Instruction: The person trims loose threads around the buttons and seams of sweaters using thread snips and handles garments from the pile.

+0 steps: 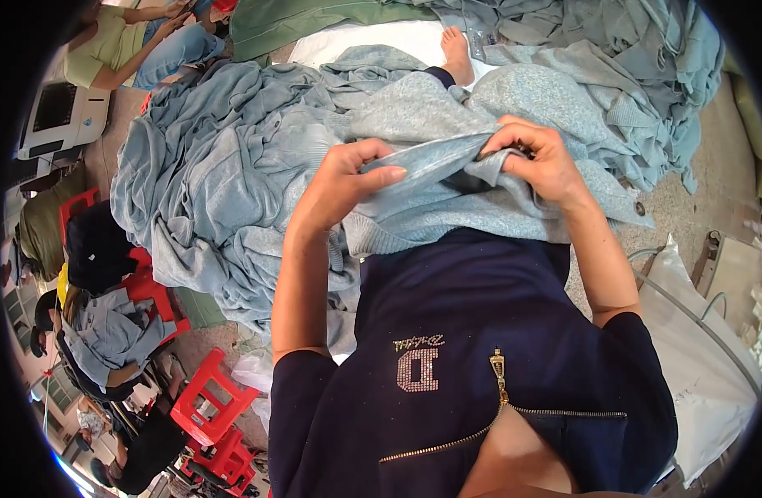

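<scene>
Across my lap lies a pale blue-grey knit cardigan (435, 174), with ribbed edging and a dark button at its right corner. My left hand (344, 178) pinches one edge of it between thumb and curled fingers. My right hand (543, 162) grips the same stretched fold farther right, fingers bent around the cloth. Something small and dark shows between the right fingers, too small to name. Between the two hands the knit is pulled into a taut band. To the left, a large heap of similar blue-grey knitwear (207, 174) touches the cardigan.
More grey knitwear (630, 66) is piled at the far right. A bare foot (456, 54) rests on white sheeting (356, 41). Red plastic stools (215, 398) stand at the left, and a white sack (696, 357) at the right. Another person (136, 46) sits at the far left.
</scene>
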Motion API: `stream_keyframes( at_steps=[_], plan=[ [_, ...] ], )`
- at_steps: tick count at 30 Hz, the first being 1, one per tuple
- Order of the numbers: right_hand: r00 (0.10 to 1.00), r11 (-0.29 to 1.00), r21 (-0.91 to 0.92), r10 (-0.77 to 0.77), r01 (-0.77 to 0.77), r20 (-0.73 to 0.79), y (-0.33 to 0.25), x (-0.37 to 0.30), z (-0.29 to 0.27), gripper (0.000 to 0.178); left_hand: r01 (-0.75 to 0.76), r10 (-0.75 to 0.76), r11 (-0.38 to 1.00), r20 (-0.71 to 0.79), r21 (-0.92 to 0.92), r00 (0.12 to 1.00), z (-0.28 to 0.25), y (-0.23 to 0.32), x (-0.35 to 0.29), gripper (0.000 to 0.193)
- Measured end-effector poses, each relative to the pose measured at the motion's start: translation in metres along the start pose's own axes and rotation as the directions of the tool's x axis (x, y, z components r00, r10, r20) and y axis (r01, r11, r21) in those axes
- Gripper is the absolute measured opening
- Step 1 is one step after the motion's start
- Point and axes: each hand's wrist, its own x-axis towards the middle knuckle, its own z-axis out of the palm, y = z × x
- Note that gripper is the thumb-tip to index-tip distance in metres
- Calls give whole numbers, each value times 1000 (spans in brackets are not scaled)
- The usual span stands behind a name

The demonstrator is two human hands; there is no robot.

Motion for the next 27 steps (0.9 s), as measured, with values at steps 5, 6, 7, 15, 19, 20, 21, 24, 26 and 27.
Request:
stream_keyframes(
  at_steps=[5, 6, 7, 15, 19, 20, 21, 24, 26, 27],
  plan=[
    [981, 966, -256, -90, 43, -174, 1, -5, 17, 24, -67, 47, 991, -166, -114, 985, 13, 1, 1, 13],
    [943, 919, -354, -259, 174, -209, -4, -5, 24, 28, -67, 47, 991, -164, -115, 985, 17, 6, 2, 13],
    [878, 843, -454, -422, 289, -224, -9, -5, 29, 33, -66, 42, 985, -155, -157, 987, 20, 10, 2, 13],
    [632, 494, -648, -775, 580, -25, -19, 3, 57, 29, -145, 111, 974, -193, -173, 975, 49, 25, -8, 17],
    [696, 561, -627, -717, 540, -43, -16, -2, 58, 26, -144, 110, 972, -183, -186, 977, 52, 26, -10, 16],
    [697, 563, -626, -715, 539, -43, -15, -2, 58, 26, -200, 172, 969, -181, -146, 968, 52, 22, -10, 18],
    [733, 620, -576, -678, 533, -52, -15, -1, 58, 29, -254, 233, 961, -178, -107, 956, 53, 19, -11, 20],
    [817, 776, -420, -563, 471, -124, -23, -1, 58, 36, -414, 426, 905, -189, 100, 885, 51, 13, -7, 27],
    [909, 938, -138, -343, 318, -235, -26, 0, 63, 41, -473, 511, 853, -168, 220, 843, 50, 17, -6, 28],
    [910, 938, -137, -342, 318, -236, -25, 0, 62, 41, -522, 590, 784, -139, 337, 796, 50, 19, -6, 29]
  ],
)
